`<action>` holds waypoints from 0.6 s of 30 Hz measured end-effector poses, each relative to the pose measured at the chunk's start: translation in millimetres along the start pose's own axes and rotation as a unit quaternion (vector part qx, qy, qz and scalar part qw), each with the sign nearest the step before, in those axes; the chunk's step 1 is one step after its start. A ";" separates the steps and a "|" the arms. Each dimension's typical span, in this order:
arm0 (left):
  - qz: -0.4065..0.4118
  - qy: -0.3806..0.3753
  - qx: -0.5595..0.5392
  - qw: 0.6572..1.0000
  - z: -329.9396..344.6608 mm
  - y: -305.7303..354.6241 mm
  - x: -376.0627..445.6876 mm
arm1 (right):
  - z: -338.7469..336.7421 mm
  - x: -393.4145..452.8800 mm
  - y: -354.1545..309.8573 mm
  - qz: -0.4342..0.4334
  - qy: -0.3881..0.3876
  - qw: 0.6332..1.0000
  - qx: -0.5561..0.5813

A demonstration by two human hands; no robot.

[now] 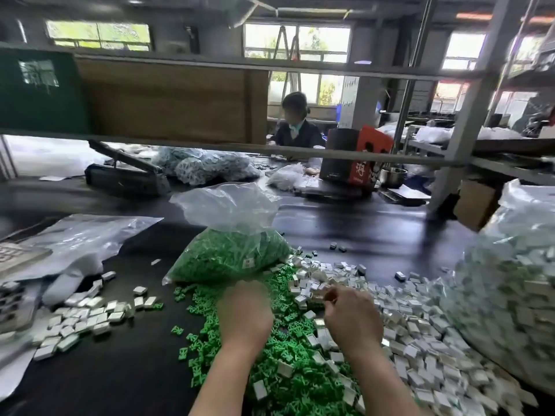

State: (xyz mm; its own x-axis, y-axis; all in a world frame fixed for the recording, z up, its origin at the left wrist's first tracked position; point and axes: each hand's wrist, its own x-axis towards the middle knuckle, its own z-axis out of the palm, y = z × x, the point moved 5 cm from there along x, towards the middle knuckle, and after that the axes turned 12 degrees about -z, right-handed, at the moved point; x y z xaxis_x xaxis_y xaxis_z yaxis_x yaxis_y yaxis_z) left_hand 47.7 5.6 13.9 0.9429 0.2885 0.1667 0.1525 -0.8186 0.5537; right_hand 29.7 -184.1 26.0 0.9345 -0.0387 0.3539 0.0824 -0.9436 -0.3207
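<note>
A heap of small green plastic parts (270, 364) lies on the black table (120, 370) in front of me, mixed at its right with a spread of small silver metal shells (420, 334). My left hand (244, 315) rests knuckles-up on the green heap, its fingers curled down into the parts and hidden. My right hand (351, 316) hovers over the silver shells, with its thumb and forefinger pinching a small piece (329, 294) that is too blurred to name. A clear bag of green parts (231, 253) stands just behind my hands.
A smaller pile of silver shells (81, 319) lies at the left, beside flat clear bags (81, 238). A large bag of silver shells (510, 292) fills the right edge. A metal shelf rail (210, 147) crosses overhead. Another person (295, 121) sits across the table.
</note>
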 end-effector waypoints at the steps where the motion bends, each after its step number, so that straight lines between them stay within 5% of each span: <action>1: -0.001 -0.007 -0.003 1.000 3.1 -2.9 3.1 | 1.1 1.7 5.9 0.007 -0.005 1.000 -0.026; 18: 0.032 -0.168 0.144 0.975 47.3 -2.4 5.9 | 26.4 2.9 34.8 0.045 -0.085 0.989 -0.114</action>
State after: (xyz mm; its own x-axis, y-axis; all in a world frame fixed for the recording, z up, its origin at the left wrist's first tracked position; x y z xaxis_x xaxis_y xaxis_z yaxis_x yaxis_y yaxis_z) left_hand 66.9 -14.2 -25.1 0.9896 0.0927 -0.1099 0.1211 -0.9493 0.2902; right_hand 44.5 -208.4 -7.4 0.9806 -0.0893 0.1745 -0.0666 -0.9890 -0.1320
